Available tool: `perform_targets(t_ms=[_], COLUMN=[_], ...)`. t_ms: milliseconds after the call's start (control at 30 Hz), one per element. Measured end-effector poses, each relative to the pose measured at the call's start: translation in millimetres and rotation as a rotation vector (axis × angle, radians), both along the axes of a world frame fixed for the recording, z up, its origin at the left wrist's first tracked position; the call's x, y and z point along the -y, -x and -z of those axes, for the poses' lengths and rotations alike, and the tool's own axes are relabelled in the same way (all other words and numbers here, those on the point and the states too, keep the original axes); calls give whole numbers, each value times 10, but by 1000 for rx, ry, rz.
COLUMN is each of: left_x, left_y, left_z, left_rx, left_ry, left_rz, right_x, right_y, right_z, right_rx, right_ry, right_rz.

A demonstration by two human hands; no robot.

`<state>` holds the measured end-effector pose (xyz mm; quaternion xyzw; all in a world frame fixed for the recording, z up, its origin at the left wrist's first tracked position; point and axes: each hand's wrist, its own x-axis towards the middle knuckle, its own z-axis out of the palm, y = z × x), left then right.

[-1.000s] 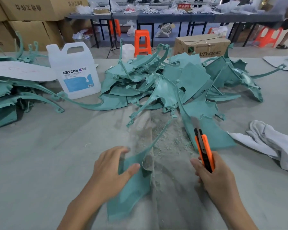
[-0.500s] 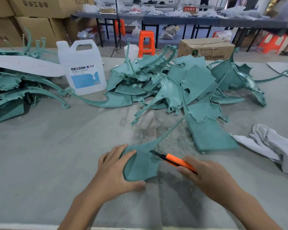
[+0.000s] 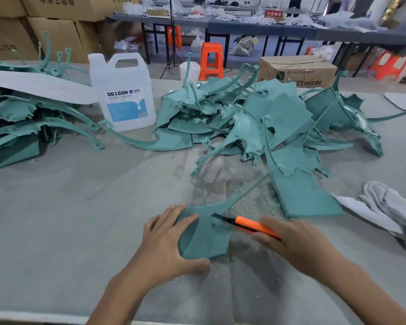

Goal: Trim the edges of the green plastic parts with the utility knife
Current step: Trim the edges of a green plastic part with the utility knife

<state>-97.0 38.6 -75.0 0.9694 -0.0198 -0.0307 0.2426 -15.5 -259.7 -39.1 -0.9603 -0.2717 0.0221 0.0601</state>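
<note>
- Green plastic part (image 3: 202,238) lies flat on the grey worktop (image 3: 56,231) right in front of you, and its thin stem runs up and to the right toward the shavings.
- Your left hand (image 3: 164,245) holds it down at its left side. The grip is spread, with straight fingers resting on the part's top edge and the thumb laid along its near edge.
- Your right hand (image 3: 298,245) has its grip curled round the orange utility knife (image 3: 253,227). The dark blade end points left and sits on the part's right side.
- Pale shavings (image 3: 251,195) are strewn over the worktop just beyond the part.
- A big heap of green parts (image 3: 256,118) lies farther back in the middle, and a second heap (image 3: 14,127) lies at your far left.
- A white jug (image 3: 122,95) marked DEXCON stands upright between the two heaps.
- A white cloth (image 3: 389,212) lies crumpled at your right, just beside a flat green panel (image 3: 307,198).
- Past the worktop you see a cardboard box (image 3: 298,71) and an orange stool (image 3: 211,59).
</note>
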Motion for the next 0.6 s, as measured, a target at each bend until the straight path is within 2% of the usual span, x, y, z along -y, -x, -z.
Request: perform_targets(t_ms=[100, 200, 267, 600], left_x=[-21, -118, -198, -228], left_y=[-22, -144, -211, -244], left_z=[3, -42, -50, 110], left_rx=[-6, 15, 57, 79], left_ry=[37, 64, 16, 53], left_rz=[21, 39, 44, 1], right_x=[45, 59, 108, 57], right_y=[-33, -5, -3, -202], right_z=[-2, -2, -17, -61], right_rx=[41, -30, -64, -119], right_ry=[-33, -195, -231, -68], right_rz=[43, 57, 61, -95])
